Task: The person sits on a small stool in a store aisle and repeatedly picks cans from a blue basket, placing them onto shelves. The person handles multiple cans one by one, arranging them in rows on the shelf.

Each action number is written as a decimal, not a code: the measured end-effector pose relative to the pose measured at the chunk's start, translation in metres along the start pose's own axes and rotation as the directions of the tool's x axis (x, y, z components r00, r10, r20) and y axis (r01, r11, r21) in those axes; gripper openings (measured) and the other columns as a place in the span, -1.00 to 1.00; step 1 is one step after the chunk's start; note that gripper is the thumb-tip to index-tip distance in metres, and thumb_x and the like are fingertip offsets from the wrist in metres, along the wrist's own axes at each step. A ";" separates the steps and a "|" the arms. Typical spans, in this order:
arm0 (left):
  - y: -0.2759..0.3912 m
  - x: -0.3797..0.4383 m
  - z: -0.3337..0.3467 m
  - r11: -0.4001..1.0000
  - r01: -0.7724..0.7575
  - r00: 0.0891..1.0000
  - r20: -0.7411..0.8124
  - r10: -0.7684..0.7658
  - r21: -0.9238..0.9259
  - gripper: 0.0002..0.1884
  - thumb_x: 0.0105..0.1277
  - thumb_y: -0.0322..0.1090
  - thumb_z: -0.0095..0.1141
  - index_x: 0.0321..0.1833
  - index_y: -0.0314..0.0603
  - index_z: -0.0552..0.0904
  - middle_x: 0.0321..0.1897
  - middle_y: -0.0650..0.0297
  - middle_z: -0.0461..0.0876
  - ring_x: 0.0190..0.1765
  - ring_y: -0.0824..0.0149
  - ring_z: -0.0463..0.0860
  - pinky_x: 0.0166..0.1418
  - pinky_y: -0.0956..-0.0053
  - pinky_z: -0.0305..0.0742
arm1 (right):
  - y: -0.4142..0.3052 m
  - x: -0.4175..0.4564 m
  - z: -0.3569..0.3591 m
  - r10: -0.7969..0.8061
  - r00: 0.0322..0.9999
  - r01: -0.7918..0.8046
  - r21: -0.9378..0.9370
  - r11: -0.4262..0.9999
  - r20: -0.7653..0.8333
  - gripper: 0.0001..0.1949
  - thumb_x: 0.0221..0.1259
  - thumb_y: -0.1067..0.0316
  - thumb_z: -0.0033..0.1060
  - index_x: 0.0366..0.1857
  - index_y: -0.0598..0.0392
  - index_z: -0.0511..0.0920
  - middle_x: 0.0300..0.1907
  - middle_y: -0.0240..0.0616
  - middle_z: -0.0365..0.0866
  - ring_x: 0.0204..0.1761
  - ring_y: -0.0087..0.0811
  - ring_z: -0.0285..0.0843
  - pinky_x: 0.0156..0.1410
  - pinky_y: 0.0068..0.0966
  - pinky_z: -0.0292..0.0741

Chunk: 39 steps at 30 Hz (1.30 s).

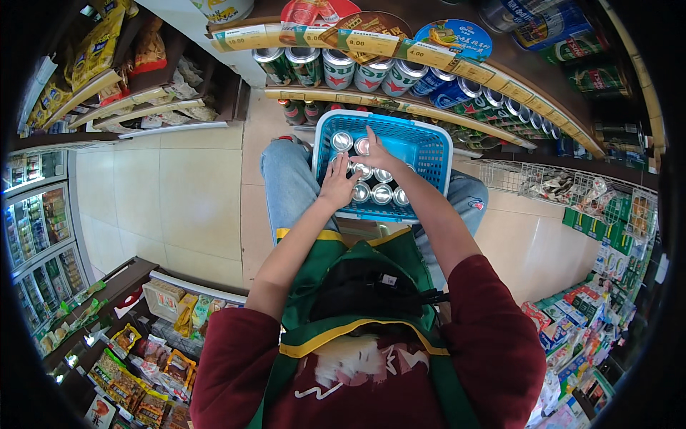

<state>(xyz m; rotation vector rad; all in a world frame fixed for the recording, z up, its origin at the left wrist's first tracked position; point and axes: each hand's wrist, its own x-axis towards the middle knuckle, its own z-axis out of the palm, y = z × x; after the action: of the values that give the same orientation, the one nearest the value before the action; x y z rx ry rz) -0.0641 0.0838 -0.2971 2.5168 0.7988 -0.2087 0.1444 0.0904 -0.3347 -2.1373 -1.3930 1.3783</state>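
Note:
A blue plastic basket (pixel 382 217) with a white rim stands between my knees and holds several upright drink cans (pixel 381 193). Inside it, my left hand (pixel 338 185) rests with spread fingers on the can tops at the left. My right hand (pixel 379 154) reaches in from the right, its fingers spread beside a can (pixel 362 146) near the back; whether it grips that can is not clear. Another can (pixel 342 141) stands at the back left corner. Beyond the basket, silver-green cans (pixel 338 72) line a shelf.
Price-tagged shelf edges (pixel 353 42) curve close above the basket's far side. Bottles (pixel 293 111) stand on the low shelf behind it. A wire rack (pixel 501 176) is at the right, packaged snacks (pixel 126 383) at the lower left, glass-door coolers (pixel 40 220) at the far left.

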 end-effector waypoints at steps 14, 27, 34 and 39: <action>0.007 -0.016 0.008 0.984 -0.174 0.985 0.005 0.174 0.042 -0.36 0.37 -0.21 0.21 0.53 -0.06 0.42 0.64 -0.20 0.06 0.67 -0.17 0.09 0.66 -0.09 0.06 | 0.024 -0.159 -0.004 -0.193 0.977 0.118 -0.532 0.839 -0.087 -0.06 0.37 -0.02 0.28 0.69 -0.15 -0.13 0.68 0.19 -0.23 0.70 0.21 -0.25 0.63 0.35 -0.08; 0.042 -0.044 0.031 0.985 -0.133 0.991 -0.012 0.135 0.114 -0.45 0.52 -0.22 -0.01 0.55 -0.11 0.38 0.62 -0.10 0.17 0.66 -0.06 0.14 0.66 -0.01 0.10 | 0.057 -0.215 0.062 -0.211 0.891 0.039 -0.396 0.918 -0.401 -0.18 0.32 0.15 0.29 0.63 -0.07 0.08 0.64 0.00 0.05 0.68 0.05 -0.07 0.64 0.30 -0.02; 0.049 -0.060 0.049 0.991 -0.108 0.994 -0.018 0.110 0.081 -0.41 0.53 -0.10 0.04 0.56 -0.13 0.36 0.57 -0.11 0.28 0.59 -0.04 0.28 0.58 0.00 0.23 | 0.064 -0.217 0.076 -0.073 0.911 -0.042 -0.269 0.962 -0.406 -0.32 0.31 0.14 0.29 0.50 0.02 0.31 0.57 0.02 0.20 0.65 0.00 0.04 0.62 0.35 -0.04; 0.051 -0.070 0.056 0.982 -0.119 0.992 -0.025 0.124 0.148 -0.46 0.48 -0.11 0.11 0.45 -0.15 0.47 0.51 -0.15 0.34 0.52 -0.07 0.37 0.52 0.01 0.31 | 0.063 -0.220 0.083 -0.079 0.926 -0.056 -0.342 0.938 -0.368 -0.35 0.30 0.14 0.27 0.49 0.01 0.36 0.56 0.04 0.24 0.66 -0.03 0.03 0.66 0.29 -0.10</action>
<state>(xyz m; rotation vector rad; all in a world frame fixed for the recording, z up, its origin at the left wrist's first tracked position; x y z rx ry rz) -0.0923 -0.0156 -0.3056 2.7036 0.6614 -0.1888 0.0917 -0.1437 -0.2909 -2.4355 -1.5670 0.6895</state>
